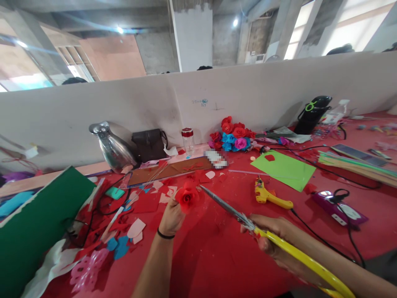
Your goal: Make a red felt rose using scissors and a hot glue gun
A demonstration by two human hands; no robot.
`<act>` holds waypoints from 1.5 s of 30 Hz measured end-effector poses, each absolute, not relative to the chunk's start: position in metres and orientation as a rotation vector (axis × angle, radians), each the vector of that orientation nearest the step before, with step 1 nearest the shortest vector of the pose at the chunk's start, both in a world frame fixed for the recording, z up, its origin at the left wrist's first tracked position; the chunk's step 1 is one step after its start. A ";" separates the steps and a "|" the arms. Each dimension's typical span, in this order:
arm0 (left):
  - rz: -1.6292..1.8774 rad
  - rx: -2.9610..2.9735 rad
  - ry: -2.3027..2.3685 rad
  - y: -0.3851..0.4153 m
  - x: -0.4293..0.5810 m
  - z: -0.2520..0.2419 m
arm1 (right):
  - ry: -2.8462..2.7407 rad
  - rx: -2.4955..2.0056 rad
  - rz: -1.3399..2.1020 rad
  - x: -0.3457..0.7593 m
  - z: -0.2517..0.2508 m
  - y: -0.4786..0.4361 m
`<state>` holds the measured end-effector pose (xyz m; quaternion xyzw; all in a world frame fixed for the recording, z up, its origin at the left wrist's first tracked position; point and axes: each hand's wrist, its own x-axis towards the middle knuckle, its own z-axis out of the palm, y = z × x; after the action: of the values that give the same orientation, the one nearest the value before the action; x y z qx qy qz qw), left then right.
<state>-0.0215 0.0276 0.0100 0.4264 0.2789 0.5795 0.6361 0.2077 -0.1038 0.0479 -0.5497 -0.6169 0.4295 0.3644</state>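
My left hand (171, 217), a black band on its wrist, is closed round the base of a red paper rose (187, 197) and holds it upright above the red table (211, 252). My right hand (273, 238) grips yellow-handled scissors (235, 213). Their long grey blades point up and left, with the tips just right of the rose. Red paper scraps (149, 203) lie around the left hand.
A yellow glue gun (269, 196) and a green sheet (283, 169) lie to the right, with a purple device (338, 207) and black cables. A bunch of paper flowers (232, 134), a jar (188, 140), a bag (149, 145) and a silver jug (113, 149) line the partition. A green board (37, 223) lies at left.
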 end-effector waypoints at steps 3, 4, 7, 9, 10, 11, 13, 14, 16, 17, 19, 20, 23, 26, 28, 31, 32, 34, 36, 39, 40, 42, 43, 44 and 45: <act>1.276 1.034 0.634 0.026 -0.023 0.013 | -1.725 -1.511 0.979 0.211 0.050 -0.098; 1.280 1.043 0.634 0.026 -0.023 0.013 | -1.774 -1.565 0.935 0.211 0.051 -0.094; 1.321 1.010 0.621 0.028 -0.023 0.009 | -1.887 -1.793 0.750 0.206 0.047 -0.076; 1.363 0.972 0.615 0.030 -0.023 0.007 | -1.957 -1.959 0.556 0.200 0.037 -0.063; 1.382 0.966 0.618 0.031 -0.022 0.006 | -2.010 -2.016 0.473 0.196 0.031 -0.056; 1.402 0.971 0.623 0.031 -0.022 0.007 | -2.069 -2.055 0.421 0.193 0.026 -0.051; 1.438 1.003 0.627 0.032 -0.022 0.010 | -2.176 -2.109 0.359 0.188 0.021 -0.043; 1.451 1.027 0.629 0.031 -0.022 0.011 | -2.219 -2.128 0.324 0.187 0.022 -0.041; 1.471 1.091 0.642 0.030 -0.023 0.014 | -2.262 -2.113 0.228 0.184 0.033 -0.039; 1.476 1.134 0.654 0.029 -0.023 0.015 | -2.256 -2.058 0.199 0.183 0.043 -0.038; 1.471 1.230 0.684 0.029 -0.024 0.016 | -2.131 -1.834 0.295 0.178 0.068 -0.036; 1.463 1.274 0.694 0.028 -0.024 0.016 | -2.044 -1.657 0.437 0.175 0.081 -0.034; 1.424 1.344 0.696 0.027 -0.023 0.018 | -1.861 -1.275 0.830 0.163 0.112 -0.026; 1.394 1.346 0.711 0.024 -0.023 0.023 | -1.817 -1.157 0.992 0.153 0.123 -0.018; 1.383 1.335 0.727 0.023 -0.023 0.026 | -1.807 -1.154 1.010 0.149 0.122 -0.014; 1.389 1.319 0.749 0.022 -0.023 0.028 | -1.797 -1.161 1.026 0.146 0.118 -0.010; 1.394 1.311 0.755 0.021 -0.023 0.028 | -1.796 -1.166 1.036 0.145 0.117 -0.009; 1.398 1.289 0.758 0.021 -0.023 0.028 | -1.790 -1.196 1.036 0.145 0.117 -0.008; 1.393 1.273 0.742 0.021 -0.022 0.027 | -1.762 -1.236 0.989 0.146 0.117 -0.006; 1.393 1.258 0.701 0.022 -0.022 0.025 | -1.664 -1.252 0.863 0.152 0.116 -0.001; 1.388 1.243 0.695 0.023 -0.022 0.024 | -1.636 -1.252 0.824 0.156 0.114 0.001; 1.378 1.197 0.700 0.026 -0.022 0.019 | -1.623 -1.276 0.741 0.164 0.109 0.004; 1.371 1.174 0.708 0.027 -0.022 0.016 | -1.646 -1.299 0.686 0.168 0.104 0.005; 1.370 1.161 0.714 0.029 -0.022 0.014 | -1.681 -1.327 0.615 0.172 0.099 0.006; 1.377 1.148 0.717 0.029 -0.021 0.012 | -1.718 -1.362 0.536 0.174 0.094 0.005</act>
<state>-0.0212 0.0293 0.0120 0.4891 0.3053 0.5863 0.5691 0.1743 0.0049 0.0936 -0.5455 -0.6878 0.2148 0.4281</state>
